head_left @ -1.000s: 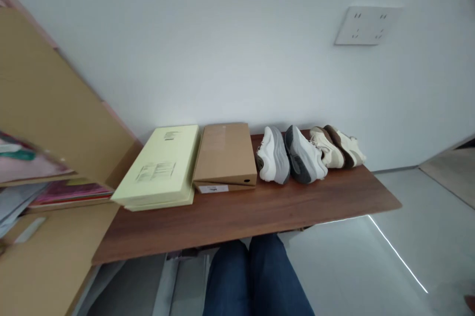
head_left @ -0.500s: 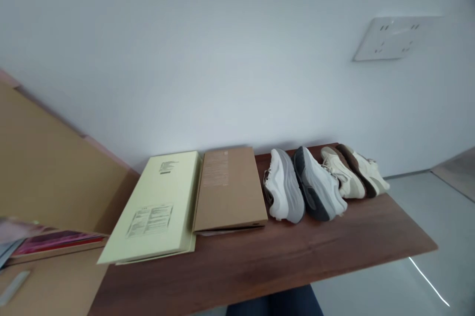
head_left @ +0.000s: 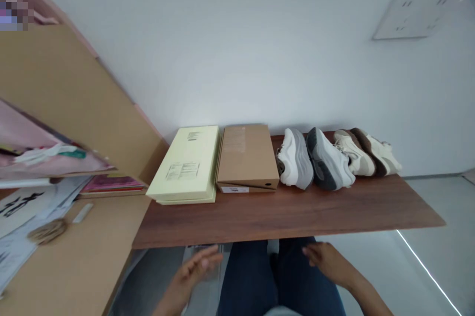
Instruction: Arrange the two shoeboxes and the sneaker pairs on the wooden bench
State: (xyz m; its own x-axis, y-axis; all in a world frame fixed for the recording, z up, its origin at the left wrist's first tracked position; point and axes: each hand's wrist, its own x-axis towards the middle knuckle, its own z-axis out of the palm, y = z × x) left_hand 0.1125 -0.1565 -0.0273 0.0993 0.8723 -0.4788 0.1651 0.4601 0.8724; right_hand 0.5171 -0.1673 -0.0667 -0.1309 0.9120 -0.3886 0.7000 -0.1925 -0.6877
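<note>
Holding nothing near the front edge of the wooden shelf point(head_left: 282, 217).
Left hand point(head_left: 191, 271) loosely open, right hand point(head_left: 328, 261) half-curled; yellow box point(head_left: 187, 162), brown box point(head_left: 245, 155) and shoes point(head_left: 296, 160) lined up on top.

Yellow box point(head_left: 185, 162), left of brown box point(head_left: 245, 155): print too small to read. Left hand point(head_left: 195, 270), below-left of brown box: blurred, forearm point(head_left: 168, 306) cut off by bottom edge.

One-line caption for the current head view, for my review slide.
Two empty hands below a brown board bearing a pale-yellow box, a brown box and four shoes.
</note>
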